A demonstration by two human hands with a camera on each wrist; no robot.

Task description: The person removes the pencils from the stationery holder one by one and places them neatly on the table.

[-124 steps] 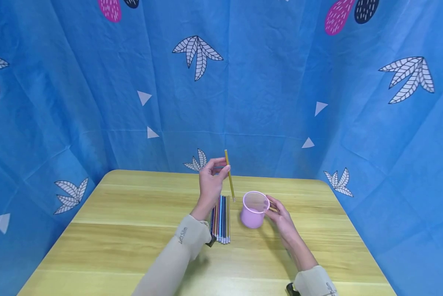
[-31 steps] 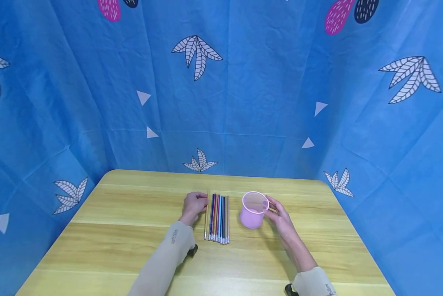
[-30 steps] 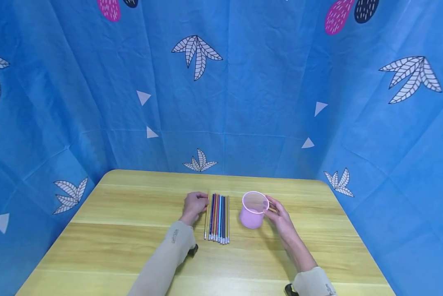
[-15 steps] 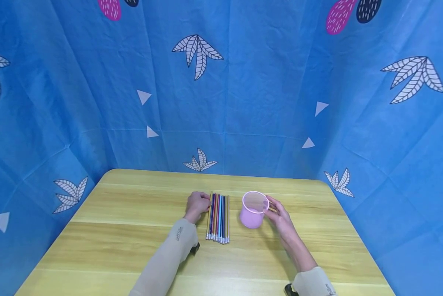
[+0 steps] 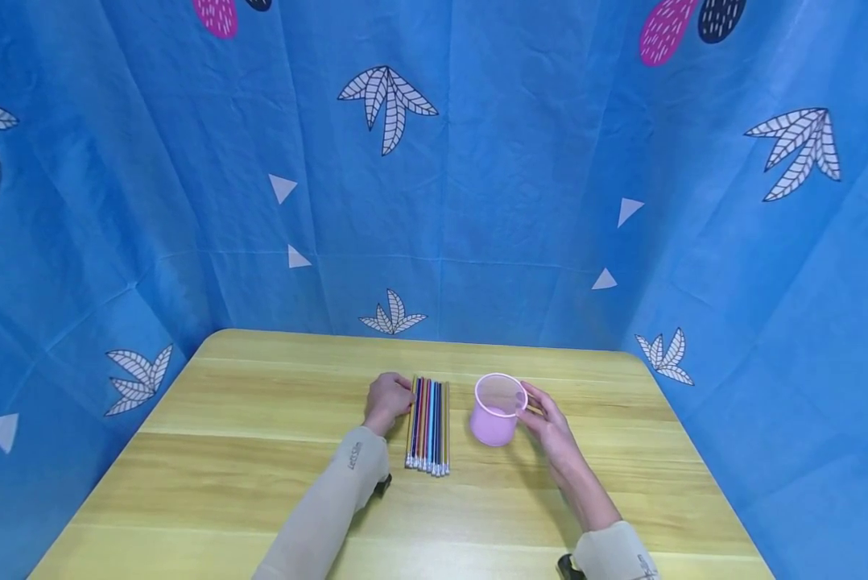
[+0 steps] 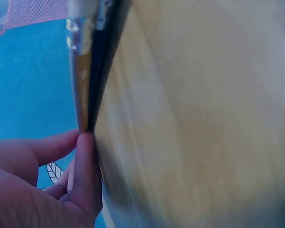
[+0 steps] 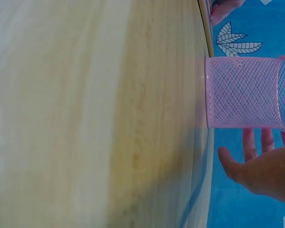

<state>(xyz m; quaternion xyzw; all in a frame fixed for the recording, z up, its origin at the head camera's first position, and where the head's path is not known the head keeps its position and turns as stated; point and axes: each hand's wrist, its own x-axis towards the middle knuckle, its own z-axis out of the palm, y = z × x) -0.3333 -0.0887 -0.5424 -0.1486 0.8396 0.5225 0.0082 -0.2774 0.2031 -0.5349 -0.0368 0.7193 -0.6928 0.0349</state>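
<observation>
A row of pencils (image 5: 428, 427) lies side by side on the table, eraser ends toward me. At its left edge, my left hand (image 5: 388, 399) pinches a yellow pencil (image 5: 410, 439) by its far part, between thumb and finger. The left wrist view shows fingertips (image 6: 84, 138) meeting on this pencil (image 6: 82, 90), which lies against a dark one. To the right of the row a pink mesh pencil cup (image 5: 493, 425) stands upright. My right hand (image 5: 550, 423) holds the cup's right side near the rim. The right wrist view has several fingers (image 7: 249, 142) against the mesh.
The light wooden table (image 5: 260, 499) ends at a back edge close behind the pencils and cup. A blue patterned curtain (image 5: 521, 201) hangs behind it and along both sides.
Seconds ago my left hand held a yellow pencil raised near the cup. It then lay left of the row, and my hand has slid it right against the others. The right hand stays put.
</observation>
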